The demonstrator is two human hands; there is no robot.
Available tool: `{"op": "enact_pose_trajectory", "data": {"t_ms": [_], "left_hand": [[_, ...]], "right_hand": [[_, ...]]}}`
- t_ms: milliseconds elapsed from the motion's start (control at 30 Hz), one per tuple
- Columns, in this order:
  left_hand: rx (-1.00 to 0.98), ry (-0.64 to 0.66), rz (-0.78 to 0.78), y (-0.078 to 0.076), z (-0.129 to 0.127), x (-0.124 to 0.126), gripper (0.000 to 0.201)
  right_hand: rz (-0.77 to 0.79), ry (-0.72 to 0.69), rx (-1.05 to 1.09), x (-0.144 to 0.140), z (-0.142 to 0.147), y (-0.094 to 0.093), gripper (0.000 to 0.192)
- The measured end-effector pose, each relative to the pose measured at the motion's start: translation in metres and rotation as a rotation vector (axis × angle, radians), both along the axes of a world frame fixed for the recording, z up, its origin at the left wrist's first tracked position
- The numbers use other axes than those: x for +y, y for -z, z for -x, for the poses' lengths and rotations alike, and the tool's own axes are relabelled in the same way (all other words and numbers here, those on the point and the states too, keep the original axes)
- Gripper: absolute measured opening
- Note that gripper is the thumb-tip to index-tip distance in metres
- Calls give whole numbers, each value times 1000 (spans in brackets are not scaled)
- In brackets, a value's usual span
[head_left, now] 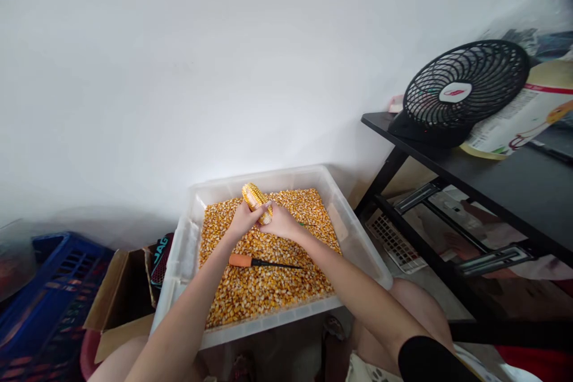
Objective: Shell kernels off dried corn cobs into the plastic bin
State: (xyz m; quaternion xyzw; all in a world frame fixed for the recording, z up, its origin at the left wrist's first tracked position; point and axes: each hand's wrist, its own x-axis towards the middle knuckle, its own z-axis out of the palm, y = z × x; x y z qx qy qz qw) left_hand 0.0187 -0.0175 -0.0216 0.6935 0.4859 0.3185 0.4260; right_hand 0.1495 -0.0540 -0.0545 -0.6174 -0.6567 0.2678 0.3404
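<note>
Yellow and dry, the corn cob (pixel 256 199) sits above the tub (pixel 358 233) of loose kernels (pixel 264 286), both the left hand (pixel 244 219) and right hand (pixel 281 222) curled tight round its lower end; it looks light, stiff, bumpy, best gripped across the middle.

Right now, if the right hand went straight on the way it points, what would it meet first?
The right hand points up and left and already touches the corn cob. Beyond that, probably the far wall of the plastic bin; depth is unclear.
</note>
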Motion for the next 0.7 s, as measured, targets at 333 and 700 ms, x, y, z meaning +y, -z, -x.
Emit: {"op": "enact_pose_trajectory", "data": {"t_ms": [333,700], "left_hand": [[-101,81,80,-1,5,2,38],[172,-150,-206,3,3,2,39]], "right_hand": [[-17,33,-73,1,-2,0,57],[10,82,-192,-1,8,2,58]]}}
